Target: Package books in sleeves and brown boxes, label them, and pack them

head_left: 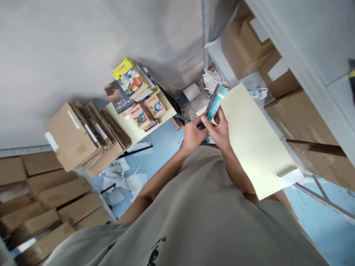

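Note:
In front of my chest I hold a thick book (216, 103) with a dark cover and a teal spine with pale lettering. My left hand (193, 133) grips its lower left end, the fingertips partly hidden behind it. Round its lower right side my right hand (220, 130) is closed, with the thumb pressed on the spine. The book is tilted, its top pointing up and to the right. Just right of my hands lies a pale yellow tabletop (246, 129).
On a table to the left sit a yellow illustrated book (130, 79), small orange-covered books (140, 117) and folded cardboard (77, 136). Brown boxes fill the left stack (61, 192) and right shelf (302, 118). Shredded paper (212, 78) lies ahead; paper scraps (124, 181) litter the blue floor.

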The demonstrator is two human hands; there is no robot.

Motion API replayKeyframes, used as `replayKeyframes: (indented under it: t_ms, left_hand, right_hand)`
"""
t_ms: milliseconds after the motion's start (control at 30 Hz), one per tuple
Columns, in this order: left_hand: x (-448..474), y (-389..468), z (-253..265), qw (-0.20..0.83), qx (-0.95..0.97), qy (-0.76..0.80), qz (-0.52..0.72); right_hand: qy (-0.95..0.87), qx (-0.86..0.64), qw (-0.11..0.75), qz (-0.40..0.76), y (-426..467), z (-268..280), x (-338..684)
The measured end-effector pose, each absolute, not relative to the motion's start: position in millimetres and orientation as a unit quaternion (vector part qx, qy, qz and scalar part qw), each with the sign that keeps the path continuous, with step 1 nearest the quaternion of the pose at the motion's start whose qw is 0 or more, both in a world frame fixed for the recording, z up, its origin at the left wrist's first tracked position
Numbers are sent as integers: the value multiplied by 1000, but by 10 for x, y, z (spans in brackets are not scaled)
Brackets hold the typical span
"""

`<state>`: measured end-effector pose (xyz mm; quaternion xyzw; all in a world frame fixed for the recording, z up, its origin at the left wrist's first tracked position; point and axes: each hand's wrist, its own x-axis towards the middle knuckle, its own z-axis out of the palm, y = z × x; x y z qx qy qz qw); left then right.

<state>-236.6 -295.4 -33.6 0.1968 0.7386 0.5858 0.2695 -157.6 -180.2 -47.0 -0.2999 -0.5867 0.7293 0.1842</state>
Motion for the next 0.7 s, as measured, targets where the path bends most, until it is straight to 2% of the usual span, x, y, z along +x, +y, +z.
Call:
replayKeyframes:
  t_ms: [133, 300, 500, 700]
  left_hand:
    - [-2377, -3071, -349, 281, 222, 726, 587]
    - [-2789, -3250, -421, 262, 115, 728, 623]
    - [-2997, -3257, -383, 499, 90, 582, 636]
    - [-2831, -2890, -416, 523, 116, 568, 624]
  right_hand:
    - [-548, -334, 202, 740, -1709, -617, -1727]
    - [-534, -302, 183, 768, -1550, -656, -1645]
    - [-501, -302, 158, 795, -1486, -555, -1360]
    - [-472, -348, 207, 783, -1352, -577, -1024]
